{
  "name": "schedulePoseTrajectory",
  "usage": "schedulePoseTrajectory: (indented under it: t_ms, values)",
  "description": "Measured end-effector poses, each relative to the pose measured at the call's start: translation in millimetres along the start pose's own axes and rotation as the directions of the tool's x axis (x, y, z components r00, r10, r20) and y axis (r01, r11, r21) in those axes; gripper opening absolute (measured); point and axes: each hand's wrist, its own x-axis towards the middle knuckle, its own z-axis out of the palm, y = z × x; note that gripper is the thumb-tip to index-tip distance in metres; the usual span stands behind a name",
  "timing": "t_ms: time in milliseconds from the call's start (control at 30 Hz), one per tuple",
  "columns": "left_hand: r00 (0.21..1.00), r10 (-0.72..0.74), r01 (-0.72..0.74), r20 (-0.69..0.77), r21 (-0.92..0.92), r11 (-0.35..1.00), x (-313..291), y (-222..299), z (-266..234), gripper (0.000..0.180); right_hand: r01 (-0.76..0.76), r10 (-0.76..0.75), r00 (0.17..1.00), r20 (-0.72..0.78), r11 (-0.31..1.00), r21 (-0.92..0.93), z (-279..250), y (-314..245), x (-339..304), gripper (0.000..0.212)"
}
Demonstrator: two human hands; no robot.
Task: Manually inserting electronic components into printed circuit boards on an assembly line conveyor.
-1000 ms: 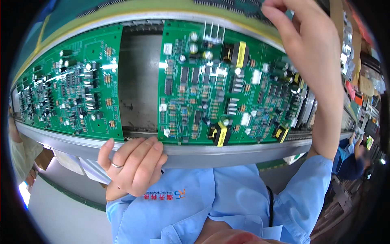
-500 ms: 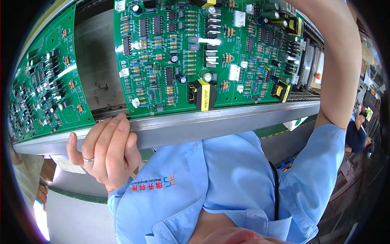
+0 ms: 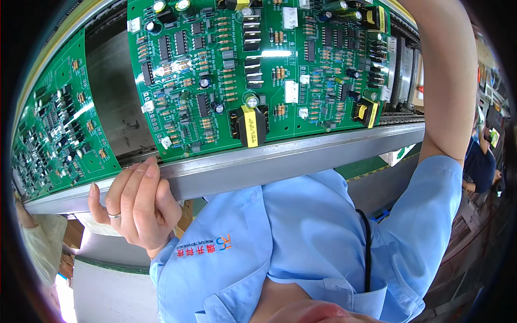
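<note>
My left hand [image 3: 134,207], with a ring on one finger, has its curled fingers hooked over the grey metal rail [image 3: 291,161] along the near side of the line. Its fingertips lie by the gap between two green circuit boards. The larger circuit board [image 3: 293,126], to the right of that gap, carries rows of resistors, black chips, capacitors, white connectors and two yellow-and-black transformers, one a larger transformer [image 3: 250,126]. Left of the gap lies another populated circuit board [image 3: 59,64]. My right forearm [image 3: 449,81] reaches up past the top edge; the hand itself is out of frame.
A conveyor chain [image 3: 401,117] runs just inside the rail. At the far left, another person's pale sleeve [image 3: 46,247] comes close to the rail's end. A person in dark clothing [image 3: 479,164] is in the background at right.
The boards have shifted left in the picture, and the larger one shows slightly higher. My left hand keeps its curled hold on the rail. My right arm stays raised.
</note>
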Motion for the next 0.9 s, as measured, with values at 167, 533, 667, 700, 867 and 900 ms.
schedulePoseTrajectory:
  t_ms: [167,533,667,700,867,900]
  values:
    - [1.000,0.004,-0.005,-0.022,-0.004,1.000,0.7,1.5,3.1,0.017,-0.066,0.061,0.997,0.049,0.992,0.107,-15.7,4.1,-25.5,0.016]
    - [0.994,0.013,-0.012,-0.104,0.011,1.000,-8.2,-2.5,5.8,0.017,-0.075,-0.024,0.975,0.220,0.899,0.432,-41.3,-16.5,-87.6,0.026]
    - [0.998,0.040,-0.040,-0.047,0.013,0.999,-1.2,-1.0,6.7,0.017,-0.089,-0.014,0.970,0.241,0.908,0.409,-28.0,-20.9,-136.3,0.031]
    - [0.998,0.047,-0.046,-0.041,0.010,0.999,-1.2,-1.3,6.9,0.017,-0.082,-0.014,0.973,0.229,0.911,0.404,-24.3,-20.7,-141.3,0.033]
    - [0.999,0.011,-0.010,-0.032,0.020,1.000,1.7,2.9,7.6,0.017,0.120,-0.156,0.984,0.085,0.936,0.331,-8.0,-13.1,-144.6,0.033]
    - [1.000,-0.003,0.003,-0.026,0.025,1.000,2.6,3.7,6.4,0.017,0.127,-0.162,0.984,0.079,0.934,0.334,-7.3,-13.8,-143.0,0.033]
